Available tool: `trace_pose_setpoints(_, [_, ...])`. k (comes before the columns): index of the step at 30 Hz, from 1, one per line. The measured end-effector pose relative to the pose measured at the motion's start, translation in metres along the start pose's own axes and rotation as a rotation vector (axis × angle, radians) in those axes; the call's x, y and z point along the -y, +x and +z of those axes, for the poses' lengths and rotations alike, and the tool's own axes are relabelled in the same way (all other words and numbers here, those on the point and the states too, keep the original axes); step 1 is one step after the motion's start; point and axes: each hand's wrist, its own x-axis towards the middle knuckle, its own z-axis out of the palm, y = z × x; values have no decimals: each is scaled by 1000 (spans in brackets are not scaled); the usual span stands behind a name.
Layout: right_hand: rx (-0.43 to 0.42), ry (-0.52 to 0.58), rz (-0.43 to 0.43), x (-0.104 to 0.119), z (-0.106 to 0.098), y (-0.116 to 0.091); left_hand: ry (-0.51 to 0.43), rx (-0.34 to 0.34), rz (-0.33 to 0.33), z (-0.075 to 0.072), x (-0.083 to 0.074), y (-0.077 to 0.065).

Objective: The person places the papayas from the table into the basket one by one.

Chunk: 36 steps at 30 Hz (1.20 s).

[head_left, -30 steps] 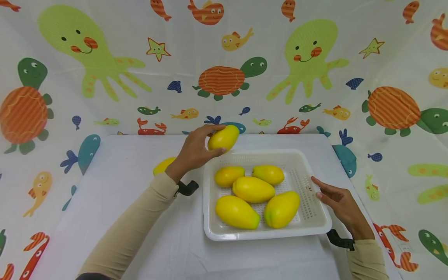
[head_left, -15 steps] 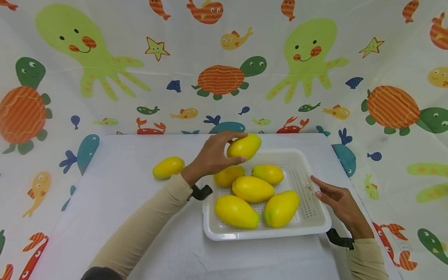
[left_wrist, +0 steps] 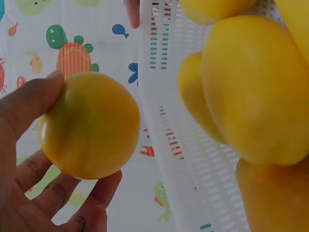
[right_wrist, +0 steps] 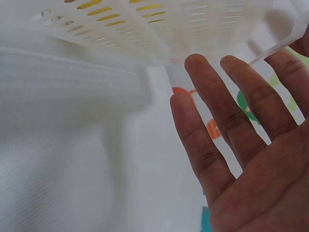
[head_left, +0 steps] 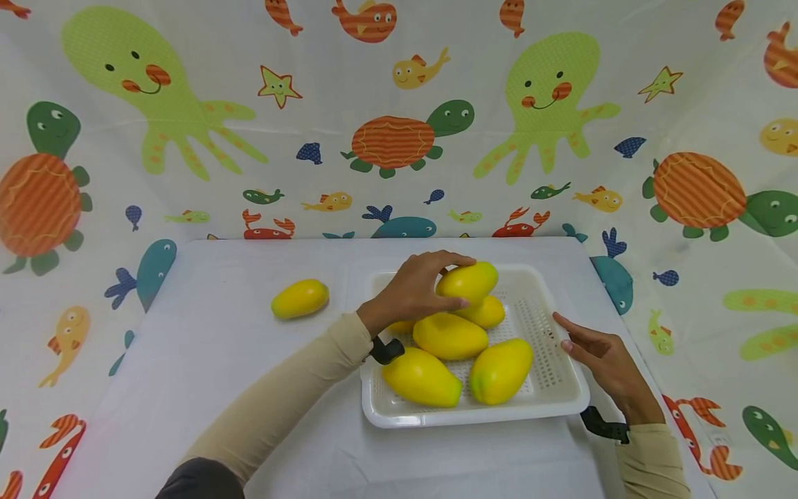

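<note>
My left hand (head_left: 418, 290) grips a yellow mango (head_left: 469, 281) by its end, thumb on the near side and fingers over the far side. In the left wrist view this mango (left_wrist: 91, 126) is seen end-on, with a greenish tinge. It overlaps a mango (head_left: 486, 313) at the back of the white plastic basket (head_left: 474, 420). Several more mangoes lie in the basket, one (head_left: 402, 327) mostly covered by my left wrist. My right hand (head_left: 607, 367) holds the basket's right rim by thumb and index finger, while its other fingers (right_wrist: 224, 121) extend straight along the outside.
A single mango (head_left: 300, 299) lies on the white-covered table (head_left: 249, 388) to the left of the basket. Behind the table hangs a curtain (head_left: 399, 76) printed with sea animals. Each wrist wears a black camera mount (head_left: 386, 351).
My left hand has carried the mango rightward and lower, from above the basket's back left corner to over its back middle. The right hand and the basket stay put.
</note>
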Motion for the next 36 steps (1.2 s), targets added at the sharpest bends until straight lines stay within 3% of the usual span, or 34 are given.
trace_pose_setpoints(11, [11,3,-10,0,-1,-1,35,118,-65,35,-7,20])
trace_pose_setpoints(24, [11,33,-48,-3,1,-2,76,168,-37,70,-8,36])
trace_pose_setpoints(36, [26,15,-6,-3,-2,-1,105,217,-85,92,-12,45])
